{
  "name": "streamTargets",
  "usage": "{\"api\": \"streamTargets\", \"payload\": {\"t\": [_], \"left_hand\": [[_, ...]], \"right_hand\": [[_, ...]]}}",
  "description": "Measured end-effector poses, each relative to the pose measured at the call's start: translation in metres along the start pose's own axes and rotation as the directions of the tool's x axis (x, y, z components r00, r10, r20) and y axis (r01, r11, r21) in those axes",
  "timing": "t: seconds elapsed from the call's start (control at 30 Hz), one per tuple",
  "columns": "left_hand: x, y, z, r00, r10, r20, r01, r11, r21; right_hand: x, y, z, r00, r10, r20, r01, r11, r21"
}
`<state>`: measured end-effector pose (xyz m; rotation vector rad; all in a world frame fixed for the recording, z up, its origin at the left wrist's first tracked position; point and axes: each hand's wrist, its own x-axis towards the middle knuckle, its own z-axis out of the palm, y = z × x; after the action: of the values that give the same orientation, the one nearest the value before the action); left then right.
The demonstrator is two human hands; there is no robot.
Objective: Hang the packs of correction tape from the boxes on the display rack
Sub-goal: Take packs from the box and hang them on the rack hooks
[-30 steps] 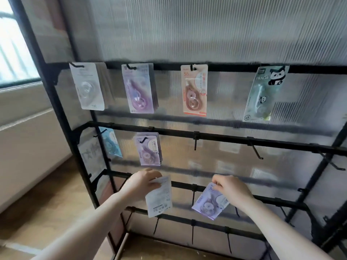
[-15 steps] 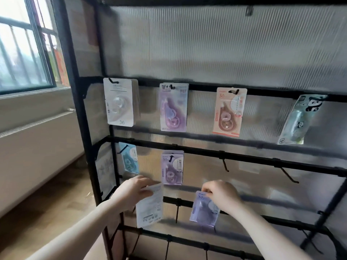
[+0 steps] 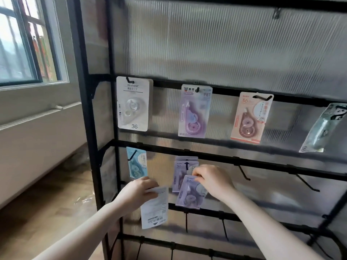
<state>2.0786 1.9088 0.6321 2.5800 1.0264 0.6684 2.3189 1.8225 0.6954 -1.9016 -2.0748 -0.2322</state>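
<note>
The step in hand looks like hanging: the right hand pinches the top of a purple pack of correction tape and holds it just in front of the purple stack already on a hook of the second rail of the display rack, toward its left edge. The left hand grips a white pack by its upper corner, back side showing, lower and nearer the rack's left post. The next move, as I judge it, calls for lining the purple pack's hang hole with the hook tip and sliding it on; the hole is hidden by fingers. Empty hooks stand further right on that rail.
</note>
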Motion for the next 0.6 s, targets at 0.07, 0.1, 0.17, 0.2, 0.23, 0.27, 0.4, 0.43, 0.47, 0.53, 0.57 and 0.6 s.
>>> {"api": "streamTargets", "payload": {"t": [0.07,0.1,0.17,0.2,0.23,0.27,0.4,0.43,0.47,0.53,0.57,0.6], "left_hand": [[0.000,-0.004,0.001,1.000,0.007,0.006,-0.007,1.000,-0.013],[0.001,-0.007,0.001,1.000,0.008,0.011,-0.008,1.000,-0.016],[0.002,-0.014,0.003,1.000,0.012,0.017,-0.012,1.000,-0.019],[0.002,-0.018,0.003,1.000,0.015,0.019,-0.014,1.000,-0.021],[0.003,-0.021,0.003,1.000,0.016,0.020,-0.015,1.000,-0.023],[0.003,-0.025,0.003,1.000,0.015,0.024,-0.014,1.000,-0.022],[0.005,-0.033,0.001,0.999,0.005,0.033,-0.004,1.000,-0.015],[0.005,-0.034,0.001,1.000,0.009,0.028,-0.009,1.000,-0.019],[0.005,-0.035,0.001,1.000,0.018,0.024,-0.017,1.000,-0.022],[0.006,-0.035,0.002,0.999,0.030,0.019,-0.030,0.999,-0.028],[0.006,-0.034,0.002,0.999,0.031,0.019,-0.031,0.999,-0.032],[0.006,-0.034,0.002,0.999,0.032,0.018,-0.031,0.999,-0.035]], "right_hand": [[0.011,-0.004,0.001,1.000,-0.026,-0.005,0.026,0.999,-0.021],[0.016,-0.005,0.002,0.999,-0.036,0.001,0.036,0.999,-0.030],[0.025,-0.009,0.003,0.999,-0.046,0.013,0.047,0.997,-0.053],[0.028,-0.011,0.004,0.999,-0.048,0.012,0.049,0.997,-0.066],[0.032,-0.013,0.004,0.999,-0.049,0.012,0.049,0.996,-0.076],[0.035,-0.013,0.005,0.999,-0.049,0.012,0.050,0.995,-0.083],[0.042,-0.014,0.010,0.999,-0.025,0.035,0.029,0.995,-0.096],[0.042,-0.014,0.011,0.999,-0.018,0.037,0.022,0.996,-0.089],[0.043,-0.014,0.012,0.999,-0.014,0.037,0.017,0.997,-0.080],[0.044,-0.013,0.012,0.999,-0.007,0.043,0.009,0.999,-0.046],[0.044,-0.011,0.012,0.999,0.000,0.054,0.001,1.000,-0.015],[0.046,-0.010,0.011,0.998,0.008,0.069,-0.009,1.000,0.018]]}}
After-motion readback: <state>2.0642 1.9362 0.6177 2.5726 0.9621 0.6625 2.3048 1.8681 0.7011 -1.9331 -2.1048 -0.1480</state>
